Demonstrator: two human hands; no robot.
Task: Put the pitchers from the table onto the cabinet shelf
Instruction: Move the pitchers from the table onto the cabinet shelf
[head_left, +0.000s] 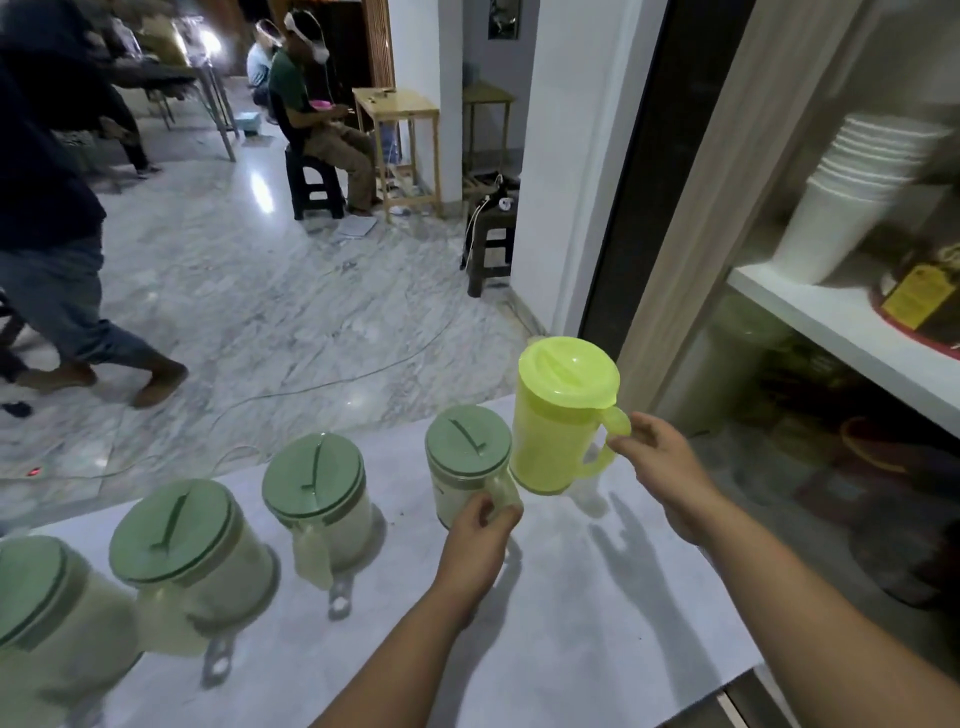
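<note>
A bright yellow-green pitcher (556, 415) with a lid stands at the far right end of the white table (597, 623). My right hand (660, 462) pinches its handle. To its left stands a clear pitcher with a sage-green lid (465, 457); my left hand (480, 535) is closed around its handle. Three more green-lidded pitchers run leftward along the table: one in the middle (317, 493), one further left (182, 540), and one cut off by the left edge (41, 613). The white cabinet shelf (841, 332) is on the right.
The shelf carries a stack of white cups (852, 187) and a dark item with a yellow label (919, 296). Lower cabinet space holds dim objects. Beyond the table, a person walks on the marble floor (260, 312) at left; another sits on a stool at the back.
</note>
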